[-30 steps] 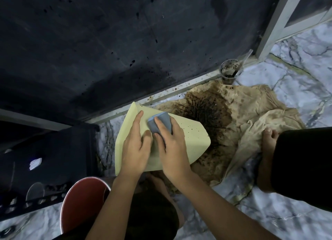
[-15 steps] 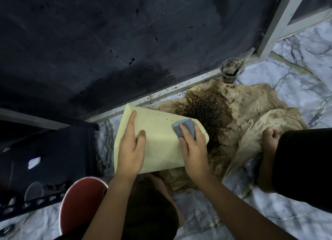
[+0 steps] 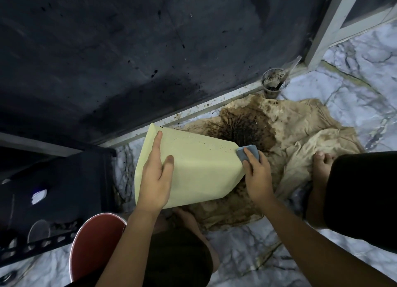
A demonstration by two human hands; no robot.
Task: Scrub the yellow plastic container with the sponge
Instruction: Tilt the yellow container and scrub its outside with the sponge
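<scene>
While the left hand lay flat with straight fingers on the yellow container, the right hand pinched the blue sponge at the container's far right corner. Its thin, smooth plastic looked light, stiff and probably slippery when wet, best steadied by its wide rim near the left hand. Beyond the right hand lay a stained cloth on the marble floor, beside a dark wall.
</scene>
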